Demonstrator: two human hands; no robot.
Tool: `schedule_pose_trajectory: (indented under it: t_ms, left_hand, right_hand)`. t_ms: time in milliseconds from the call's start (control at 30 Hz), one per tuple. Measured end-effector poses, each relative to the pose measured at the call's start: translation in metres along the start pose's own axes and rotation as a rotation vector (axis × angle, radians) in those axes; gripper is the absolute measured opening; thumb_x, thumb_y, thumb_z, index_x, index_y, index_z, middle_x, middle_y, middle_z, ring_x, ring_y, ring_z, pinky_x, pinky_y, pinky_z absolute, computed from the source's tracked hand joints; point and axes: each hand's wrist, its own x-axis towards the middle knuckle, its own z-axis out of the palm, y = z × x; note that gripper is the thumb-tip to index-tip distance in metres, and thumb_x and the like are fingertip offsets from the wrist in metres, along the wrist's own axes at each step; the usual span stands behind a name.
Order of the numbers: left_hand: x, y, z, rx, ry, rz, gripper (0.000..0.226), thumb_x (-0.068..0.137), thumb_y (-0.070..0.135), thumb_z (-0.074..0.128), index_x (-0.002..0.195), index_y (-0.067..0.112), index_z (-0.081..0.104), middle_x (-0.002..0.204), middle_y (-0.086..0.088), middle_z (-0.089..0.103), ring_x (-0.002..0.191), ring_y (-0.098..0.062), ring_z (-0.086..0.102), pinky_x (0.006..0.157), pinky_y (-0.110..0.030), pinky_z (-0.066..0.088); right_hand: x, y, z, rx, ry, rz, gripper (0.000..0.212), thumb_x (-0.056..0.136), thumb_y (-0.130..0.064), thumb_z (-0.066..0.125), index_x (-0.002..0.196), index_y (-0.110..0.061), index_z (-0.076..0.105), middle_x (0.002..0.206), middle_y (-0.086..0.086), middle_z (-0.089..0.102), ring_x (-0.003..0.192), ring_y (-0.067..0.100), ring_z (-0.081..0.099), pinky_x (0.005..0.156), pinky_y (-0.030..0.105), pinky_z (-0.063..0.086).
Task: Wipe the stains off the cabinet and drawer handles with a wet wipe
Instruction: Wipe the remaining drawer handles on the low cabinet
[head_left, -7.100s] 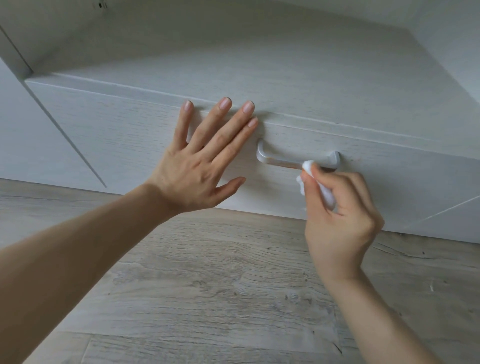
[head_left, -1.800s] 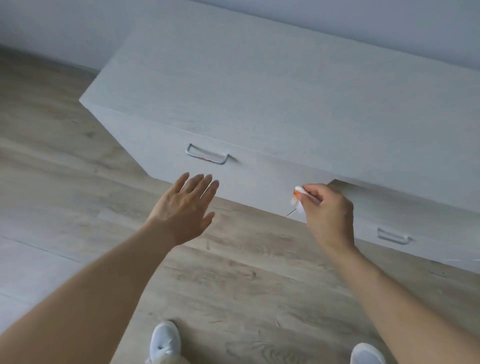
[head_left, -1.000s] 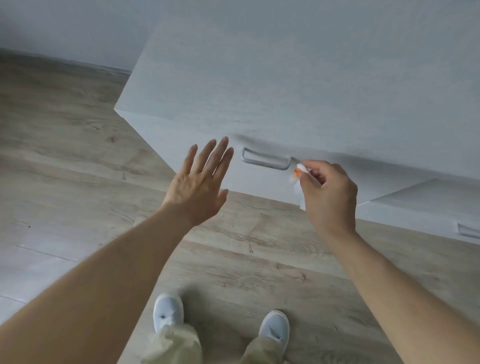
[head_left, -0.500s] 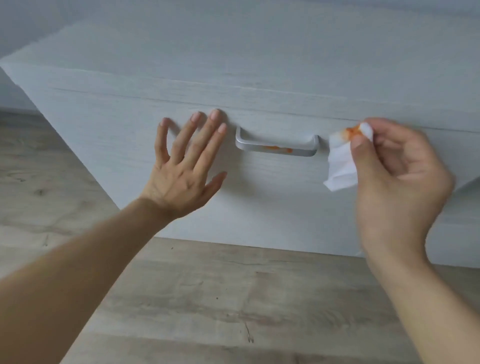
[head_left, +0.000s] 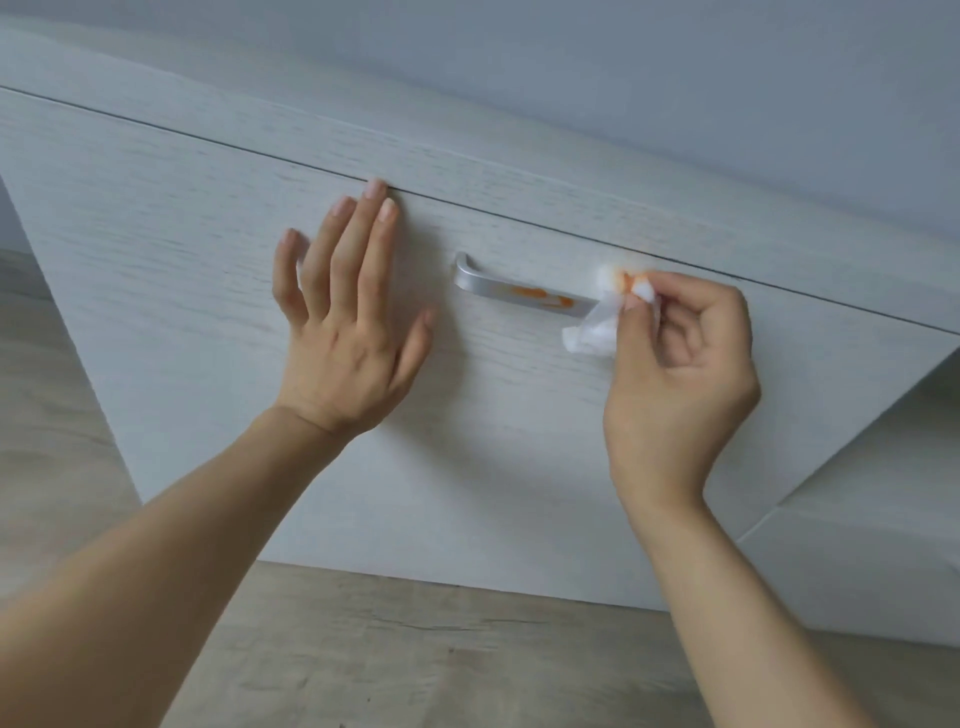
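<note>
Grey-brown wood-plank floor (head_left: 395, 649) across the bottom and lower left of the frame, pale whitewashed wood-grain cabinet (head_left: 156, 218) standing directly on it, filling the middle, a lower cabinet section (head_left: 872, 561) at lower right.

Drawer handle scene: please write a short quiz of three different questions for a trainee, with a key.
1. True or false: the handle is already clean.
2. Which hand holds the wipe?
3. The left hand is: A) pulling the handle, B) flat on the drawer front, C) on the floor.

Key: 1. False, orange stains remain. 2. The right hand. 3. B.
</note>
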Motion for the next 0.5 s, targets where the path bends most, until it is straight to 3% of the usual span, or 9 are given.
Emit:
schedule_pose_trajectory:
  t_ms: [133, 200, 267, 333, 400, 500]
  left_hand:
    - [0.0, 0.005, 0.007, -0.002, 0.031, -0.054, 0.061, 0.096, 0.035, 0.038, 0.143, 0.002, 0.018, 0.146, -0.017, 0.031, 0.139, -0.025, 0.012, 0.113, -0.043, 0.003]
    - [0.0, 0.007, 0.011, 0.015, 0.062, -0.07, 0.06, 0.096, 0.034, 0.038, 0.143, 0.001, 0.02, 0.146, -0.017, 0.033, 0.138, -0.027, 0.016, 0.113, -0.044, 0.004]
    - [0.001, 0.009, 0.014, 0.031, 0.092, -0.08, 0.059, 0.096, 0.033, 0.039, 0.142, 0.001, 0.021, 0.145, -0.015, 0.031, 0.137, -0.028, 0.02, 0.114, -0.044, 0.005]
    - [0.0, 0.012, 0.016, 0.017, 0.109, -0.087, 0.059, 0.097, 0.034, 0.038, 0.142, 0.001, 0.021, 0.145, -0.013, 0.029, 0.137, -0.03, 0.021, 0.114, -0.044, 0.005]
    - [-0.001, 0.016, 0.016, -0.016, 0.103, -0.101, 0.059, 0.097, 0.036, 0.037, 0.143, 0.002, 0.02, 0.146, -0.016, 0.029, 0.137, -0.032, 0.02, 0.114, -0.045, 0.004]
    - [0.0, 0.022, 0.017, -0.031, 0.102, -0.14, 0.06, 0.097, 0.037, 0.036, 0.144, 0.003, 0.019, 0.147, -0.02, 0.031, 0.138, -0.032, 0.019, 0.115, -0.044, 0.002]
  right_hand:
    - [-0.014, 0.012, -0.01, -0.106, -0.101, -0.183, 0.011, 0.089, 0.0, 0.059, 0.097, -0.005, 0.064, 0.109, 0.005, 0.064, 0.107, 0.017, 0.064, 0.083, 0.039, 0.056]
    - [-0.016, 0.011, -0.013, -0.187, -0.161, -0.271, 0.016, 0.086, -0.006, 0.066, 0.099, 0.002, 0.063, 0.111, 0.002, 0.061, 0.109, 0.014, 0.061, 0.085, 0.039, 0.056]
    - [-0.014, 0.01, -0.014, -0.283, -0.181, -0.348, 0.024, 0.081, -0.01, 0.073, 0.098, 0.004, 0.063, 0.109, -0.001, 0.058, 0.106, 0.013, 0.06, 0.088, 0.028, 0.053]
    - [-0.009, 0.009, -0.015, -0.359, -0.158, -0.407, 0.017, 0.08, -0.002, 0.072, 0.094, 0.005, 0.064, 0.104, 0.002, 0.061, 0.099, 0.012, 0.06, 0.09, 0.013, 0.046]
    - [-0.006, 0.01, -0.017, -0.371, -0.136, -0.417, 0.009, 0.081, 0.004, 0.069, 0.09, 0.004, 0.067, 0.098, 0.002, 0.063, 0.093, 0.012, 0.061, 0.088, 0.005, 0.042]
    - [-0.006, 0.011, -0.019, -0.291, -0.059, -0.288, 0.009, 0.084, -0.001, 0.068, 0.092, 0.0, 0.069, 0.095, 0.002, 0.068, 0.087, 0.01, 0.065, 0.084, 0.01, 0.046]
